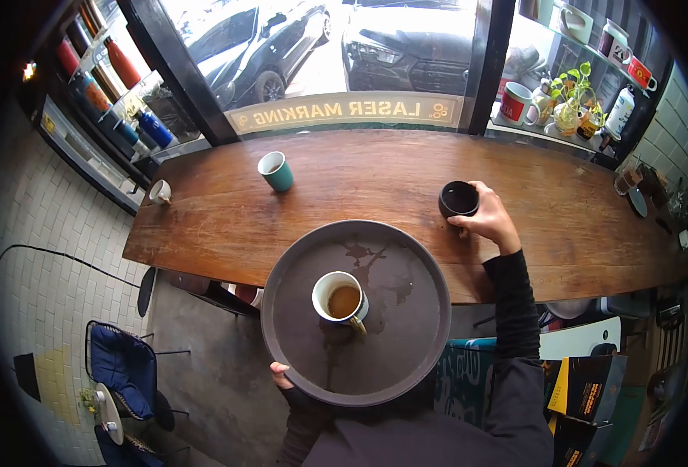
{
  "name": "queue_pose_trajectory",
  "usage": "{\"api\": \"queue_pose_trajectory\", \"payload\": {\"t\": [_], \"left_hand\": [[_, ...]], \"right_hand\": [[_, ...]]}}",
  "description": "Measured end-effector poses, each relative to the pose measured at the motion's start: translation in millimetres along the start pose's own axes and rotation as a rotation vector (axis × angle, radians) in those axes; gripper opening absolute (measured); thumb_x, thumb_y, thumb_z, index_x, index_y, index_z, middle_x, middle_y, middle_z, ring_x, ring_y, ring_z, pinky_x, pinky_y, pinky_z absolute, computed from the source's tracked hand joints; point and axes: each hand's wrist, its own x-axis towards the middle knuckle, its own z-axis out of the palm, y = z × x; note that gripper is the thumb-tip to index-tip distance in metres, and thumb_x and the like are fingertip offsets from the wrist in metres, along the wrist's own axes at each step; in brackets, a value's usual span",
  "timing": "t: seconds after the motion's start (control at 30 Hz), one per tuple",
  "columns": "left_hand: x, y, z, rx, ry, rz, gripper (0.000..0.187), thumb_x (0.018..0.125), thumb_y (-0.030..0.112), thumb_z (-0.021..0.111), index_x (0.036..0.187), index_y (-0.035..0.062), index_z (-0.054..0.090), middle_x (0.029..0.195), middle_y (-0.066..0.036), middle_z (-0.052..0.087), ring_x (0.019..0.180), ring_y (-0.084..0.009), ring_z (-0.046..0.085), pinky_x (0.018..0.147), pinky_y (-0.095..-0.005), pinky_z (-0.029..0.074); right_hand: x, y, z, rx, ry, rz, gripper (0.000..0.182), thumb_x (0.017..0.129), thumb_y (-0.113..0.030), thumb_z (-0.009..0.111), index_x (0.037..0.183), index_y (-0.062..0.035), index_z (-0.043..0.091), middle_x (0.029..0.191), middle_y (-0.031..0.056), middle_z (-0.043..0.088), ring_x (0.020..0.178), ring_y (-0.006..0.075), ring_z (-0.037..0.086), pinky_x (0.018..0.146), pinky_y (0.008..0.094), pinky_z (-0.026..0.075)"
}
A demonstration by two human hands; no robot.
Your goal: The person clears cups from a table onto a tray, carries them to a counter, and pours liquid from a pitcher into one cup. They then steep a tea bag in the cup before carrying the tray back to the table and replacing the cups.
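Note:
My left hand (pixel 280 374) grips the near-left rim of a round dark serving tray (pixel 406 342), with its thumb over the edge and the other fingers hidden underneath. On the tray stands a white cup (pixel 324 300) with a gold handle and some brown drink inside, and wet patches surround it. Over at the right, my right hand (pixel 490 222) is wrapped round a black cup (pixel 459 199) at the wooden table (pixel 359 179). A teal cup (pixel 276 172) stands farther left on the table, and a small white cup (pixel 159 192) sits near its left end.
Along the table's far side runs a window with a lettered sign (pixel 348 113). Shelves with bottles and mugs flank it, and a potted plant (pixel 573 101) is on the right. Boxes (pixel 589 385) are stacked at lower right. A blue cushioned chair (pixel 122 362) stands at lower left.

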Motion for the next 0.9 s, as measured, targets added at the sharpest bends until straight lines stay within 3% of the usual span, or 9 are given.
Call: {"api": "queue_pose_trajectory", "payload": {"t": [0.1,0.2,0.33,0.37,0.4,0.47,0.67,0.8,0.9], "left_hand": [[3.6,-0.9,1.0,0.003,-0.006,0.0,0.069,0.068,0.033,0.05,0.128,-0.0001,0.042,0.117,-0.015,0.055,0.103,-0.0326,0.055,0.092,-0.0408,0.045],[5.3,-1.2,4.1,0.003,-0.019,-0.001,0.07,0.068,0.032,0.05,0.129,-0.0003,0.041,0.117,-0.015,0.055,0.103,-0.0329,0.055,0.092,-0.0409,0.045],[6.8,-2.5,6.6,0.006,-0.051,0.002,0.071,0.067,0.032,0.05,0.13,-0.0006,0.04,0.118,-0.015,0.055,0.103,-0.0334,0.055,0.092,-0.0411,0.045],[6.5,-2.3,-1.6,0.0,-0.047,0.01,0.071,0.067,0.032,0.05,0.13,-0.0006,0.04,0.118,-0.015,0.055,0.103,-0.0334,0.055,0.092,-0.0411,0.045],[12.2,-2.1,-11.4,0.007,-0.035,0.0,0.072,0.065,0.03,0.049,0.129,-0.0012,0.041,0.118,-0.016,0.055,0.103,-0.0333,0.055,0.091,-0.0407,0.045],[15.3,-2.6,-12.2,0.01,-0.025,-0.002,0.072,0.063,0.028,0.049,0.129,-0.0018,0.041,0.117,-0.017,0.055,0.103,-0.0331,0.055,0.091,-0.0403,0.046],[13.1,-6.5,8.1,0.073,0.004,-0.002,0.066,0.062,0.025,0.048,0.122,-0.0027,0.046,0.113,-0.017,0.056,0.099,-0.0315,0.056,0.088,-0.0384,0.047],[13.6,-5.5,1.8,0.083,0.011,0.018,0.066,0.062,0.025,0.049,0.122,-0.0027,0.046,0.113,-0.017,0.056,0.098,-0.0315,0.056,0.087,-0.0386,0.047],[9.4,-5.0,-7.5,0.089,0.025,0.037,0.066,0.063,0.025,0.049,0.122,-0.0026,0.046,0.113,-0.017,0.055,0.098,-0.0316,0.056,0.087,-0.0387,0.047]], "right_hand": [[1.6,19.7,-11.6,-0.14,0.056,-0.104,0.07,0.057,-0.015,0.082,0.114,0.0097,0.049,0.097,0.0201,0.065,0.086,0.0262,0.066,0.078,0.0334,0.052],[-6.4,33.4,-31.2,-0.176,0.091,-0.045,0.073,0.055,-0.018,0.083,0.114,0.0094,0.05,0.1,0.0202,0.064,0.097,0.0279,0.063,0.086,0.0339,0.049],[-27.6,32.6,-54.2,-0.107,0.127,0.101,0.065,0.054,-0.013,0.084,0.108,0.0071,0.053,0.096,0.017,0.065,0.09,0.023,0.063,0.081,0.0317,0.05],[-31.2,46.0,-57.2,-0.181,0.174,0.021,0.065,0.056,-0.009,0.083,0.109,0.0078,0.05,0.093,0.0171,0.064,0.084,0.0218,0.064,0.07,0.032,0.053],[-39.7,20.6,-58.8,-0.012,0.123,0.169,0.063,0.058,-0.004,0.081,0.11,0.0082,0.047,0.09,0.017,0.063,0.077,0.0208,0.065,0.057,0.0305,0.054],[-42.9,31.6,-62.3,0.042,0.134,0.149,0.061,0.06,0.0,0.079,0.11,0.0082,0.044,0.088,0.0165,0.062,0.072,0.0193,0.065,0.047,0.0282,0.053],[-51.1,41.2,-63.1,-0.031,0.17,0.158,0.065,0.058,-0.007,0.081,0.111,0.0054,0.047,0.099,0.0153,0.061,0.09,0.0203,0.061,0.077,0.0313,0.051],[-48.9,49.4,-54.6,-0.204,0.292,0.069,0.091,0.06,-0.02,0.084,0.131,0.0083,0.035,0.121,0.0242,0.052,0.113,0.0321,0.052,0.096,0.0365,0.042],[-67.0,2.6,-36.2,-0.446,0.528,-0.014,0.088,0.063,-0.023,0.083,0.132,0.0045,0.036,0.127,0.023,0.045,0.118,0.0376,0.046,0.099,0.041,0.039]]}}
